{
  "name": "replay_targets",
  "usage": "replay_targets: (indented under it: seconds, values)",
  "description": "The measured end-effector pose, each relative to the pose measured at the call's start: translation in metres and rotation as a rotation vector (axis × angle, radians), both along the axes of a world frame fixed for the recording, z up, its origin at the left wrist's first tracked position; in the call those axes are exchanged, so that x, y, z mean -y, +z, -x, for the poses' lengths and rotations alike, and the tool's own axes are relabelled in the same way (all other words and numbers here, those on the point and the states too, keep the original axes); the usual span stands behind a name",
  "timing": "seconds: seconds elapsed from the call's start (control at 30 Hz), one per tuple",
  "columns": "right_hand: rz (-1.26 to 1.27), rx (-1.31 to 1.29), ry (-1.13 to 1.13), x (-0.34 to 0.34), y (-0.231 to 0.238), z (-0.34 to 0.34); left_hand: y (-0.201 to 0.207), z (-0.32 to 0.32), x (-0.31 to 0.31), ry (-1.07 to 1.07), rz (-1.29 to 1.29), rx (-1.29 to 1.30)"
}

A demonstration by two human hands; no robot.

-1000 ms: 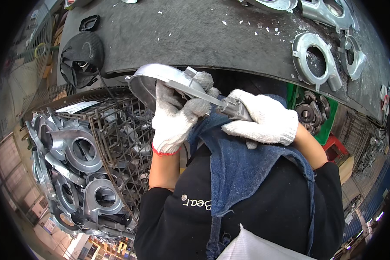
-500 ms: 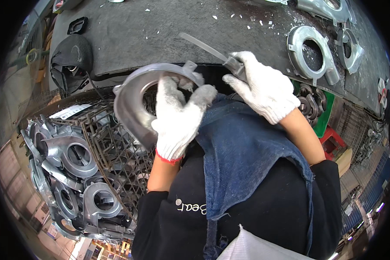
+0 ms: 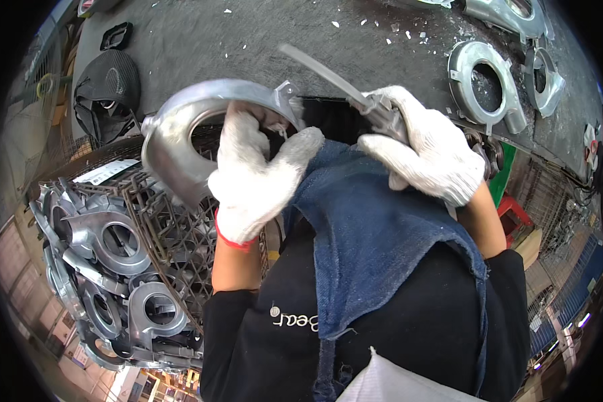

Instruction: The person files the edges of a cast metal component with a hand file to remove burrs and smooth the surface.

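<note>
My left hand [image 3: 251, 184], in a white knit glove, grips a shiny ring-shaped metal housing [image 3: 166, 151] through its round opening. The housing is tilted, with a small lug at its upper right, and hangs between the table edge and a wire basket. My right hand [image 3: 430, 149], also gloved, is closed round the grey handle of a long flat file [image 3: 323, 74]. Its blade points up and left over the table, apart from the housing. My left fingertips are partly hidden behind the housing rim.
Several similar housings [image 3: 155, 315] lie piled at the left, by the wire basket [image 3: 144, 221]. More housings [image 3: 459, 87] rest on the dark table [image 3: 208, 47] at right, with white chips scattered about. A black mesh-covered object [image 3: 110, 80] stands at its left; a red stool [image 3: 514, 213] is at right.
My left hand and the housing have moved left and the housing slightly up. My right hand has shifted right and a little down with the file, so the two are farther apart.
</note>
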State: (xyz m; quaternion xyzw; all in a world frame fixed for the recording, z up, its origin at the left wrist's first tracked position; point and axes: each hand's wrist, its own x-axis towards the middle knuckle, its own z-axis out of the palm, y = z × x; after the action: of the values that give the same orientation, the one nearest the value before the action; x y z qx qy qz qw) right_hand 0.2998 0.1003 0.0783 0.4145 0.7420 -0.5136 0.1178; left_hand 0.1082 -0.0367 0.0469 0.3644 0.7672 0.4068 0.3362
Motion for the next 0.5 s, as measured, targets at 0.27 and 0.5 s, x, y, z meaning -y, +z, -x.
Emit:
replay_targets:
  seconds: [0.27,0.5]
  values:
    - [0.093,-0.112,0.033,-0.005,0.004,0.001,0.014,-0.009,-0.016,0.104,-0.328,0.727]
    - [0.039,-0.131,0.021,0.000,0.000,-0.003,0.008,-0.003,-0.029,0.027,-0.374,0.782]
